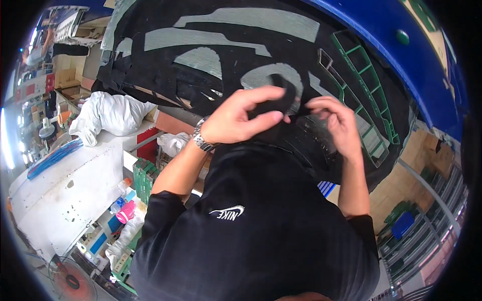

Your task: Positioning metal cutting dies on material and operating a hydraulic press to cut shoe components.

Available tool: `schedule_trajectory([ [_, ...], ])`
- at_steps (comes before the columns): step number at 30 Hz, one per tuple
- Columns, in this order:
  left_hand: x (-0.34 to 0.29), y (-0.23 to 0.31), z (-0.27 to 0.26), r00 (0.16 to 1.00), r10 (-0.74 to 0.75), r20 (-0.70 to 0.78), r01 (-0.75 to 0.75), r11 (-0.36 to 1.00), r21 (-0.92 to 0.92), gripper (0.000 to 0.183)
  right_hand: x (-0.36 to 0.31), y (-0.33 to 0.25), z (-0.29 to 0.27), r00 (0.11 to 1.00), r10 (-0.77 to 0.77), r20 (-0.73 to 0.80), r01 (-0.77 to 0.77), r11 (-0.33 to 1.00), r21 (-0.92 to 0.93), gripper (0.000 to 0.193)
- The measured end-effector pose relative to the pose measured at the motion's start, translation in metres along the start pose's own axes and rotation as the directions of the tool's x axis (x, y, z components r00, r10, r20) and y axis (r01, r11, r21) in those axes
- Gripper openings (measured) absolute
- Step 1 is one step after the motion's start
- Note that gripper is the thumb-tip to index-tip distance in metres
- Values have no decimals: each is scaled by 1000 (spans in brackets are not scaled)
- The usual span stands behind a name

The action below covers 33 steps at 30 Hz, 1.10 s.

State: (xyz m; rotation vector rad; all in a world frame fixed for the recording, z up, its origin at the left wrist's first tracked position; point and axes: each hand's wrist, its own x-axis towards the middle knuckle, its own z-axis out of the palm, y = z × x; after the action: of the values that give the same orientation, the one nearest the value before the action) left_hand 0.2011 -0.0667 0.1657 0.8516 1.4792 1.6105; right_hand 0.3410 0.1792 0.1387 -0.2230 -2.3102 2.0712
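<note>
My left hand (246, 115), with a metal watch (202, 136) at the wrist, has its thumb and fingers round a curved black piece of sheet material (287, 98), which is blurred by motion. Close on its right, my right hand (339, 120) has its fingers curled in toward that piece. What sits between the right fingertips is too smeared to make out. Both hands are above a large black sheet (236, 52) with shapes cut out of it, and a grey-green surface (201, 62) shows through the holes. Green-edged cutting dies (369, 75) lie on the sheet's right side.
A blue machine body (351, 30) curves along the upper right. At left, a white sack (113, 115) and a bundle of blue strands (55, 159) rest on a white tabletop (70, 190). A fan (73, 281) stands lower left. Metal racks (427, 246) are at lower right.
</note>
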Motion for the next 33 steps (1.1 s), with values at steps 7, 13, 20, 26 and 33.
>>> schedule_trajectory([
  [7,-25,10,-46,955,-249,158,261,963,-63,47,75,-50,74,966,224,-128,-164,917,365,25],
  [13,-71,-31,-98,993,-89,72,108,936,-335,57,160,-60,71,917,64,-395,-103,992,-79,17],
  [20,-150,-92,-156,885,-456,-95,437,883,-170,42,260,15,78,951,186,-247,-227,963,-147,32],
  [26,-189,-128,-162,813,-555,-178,501,821,-273,36,316,91,83,916,331,-228,-354,932,-69,36],
  [33,-219,-139,-155,582,-760,-289,797,603,20,29,240,84,32,916,-116,-385,-175,748,-641,35],
])
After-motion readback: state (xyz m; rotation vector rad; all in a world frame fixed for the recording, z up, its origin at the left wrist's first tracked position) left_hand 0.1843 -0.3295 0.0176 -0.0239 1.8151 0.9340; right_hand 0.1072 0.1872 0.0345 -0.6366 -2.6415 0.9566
